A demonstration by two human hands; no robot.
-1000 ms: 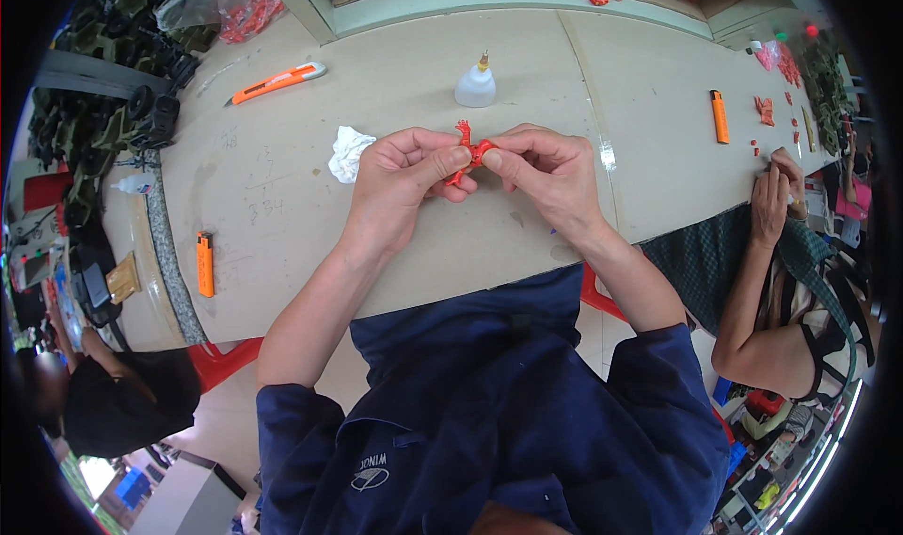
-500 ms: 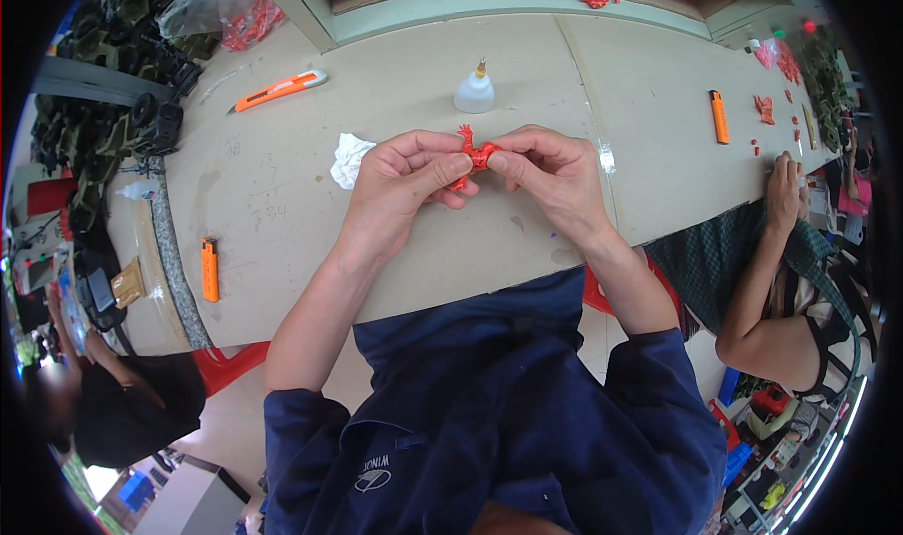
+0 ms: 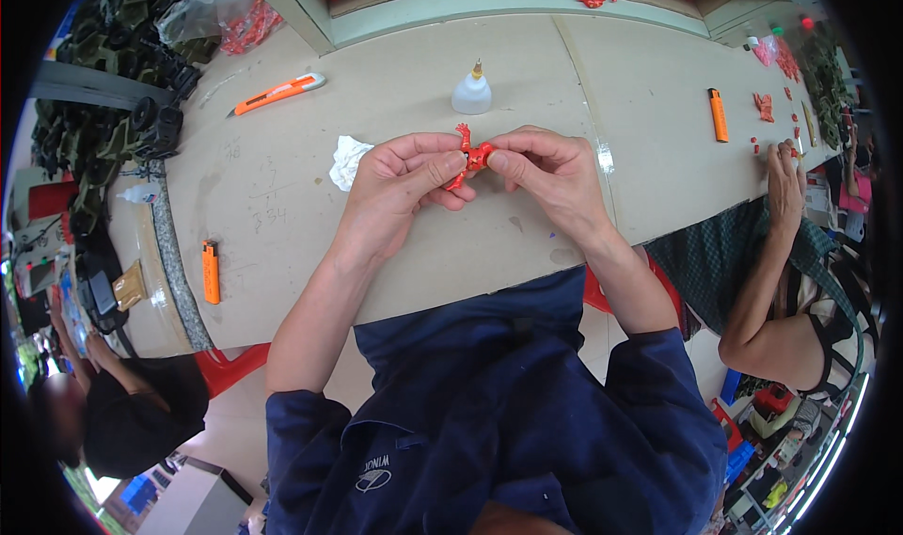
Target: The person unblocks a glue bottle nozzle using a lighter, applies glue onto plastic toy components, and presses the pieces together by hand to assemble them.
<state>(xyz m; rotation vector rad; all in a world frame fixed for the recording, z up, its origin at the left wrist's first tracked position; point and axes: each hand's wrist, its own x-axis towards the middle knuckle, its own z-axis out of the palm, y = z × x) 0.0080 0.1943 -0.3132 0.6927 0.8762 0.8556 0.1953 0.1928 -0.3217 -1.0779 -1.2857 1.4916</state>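
Between my two hands, a little above the worktable [image 3: 451, 253], is a small red plastic figure [image 3: 465, 136] with a raised limb ending in spread digits. My left hand [image 3: 406, 179] pinches its left side between thumb and fingers. With thumb and forefinger, my right hand [image 3: 547, 170] grips its right end. The fingertips cover much of the figure. A crumpled white tissue [image 3: 348, 162] lies beside my left hand. Beyond both hands stands a squat translucent bottle [image 3: 472, 93] with a thin nozzle tip.
An orange utility knife [image 3: 278, 94] lies far left, an orange lighter [image 3: 211, 271] near left, another lighter [image 3: 719, 115] to the right. A shelf [image 3: 527, 25] with red parts spans the back. Dark green parts [image 3: 103, 111] are heaped at left. A co-worker's hand [image 3: 784, 182] works at right.
My hands keep nearly the same place and grip on the red figure, which has turned slightly between my fingers. The co-worker's hand at right has moved a little farther away.
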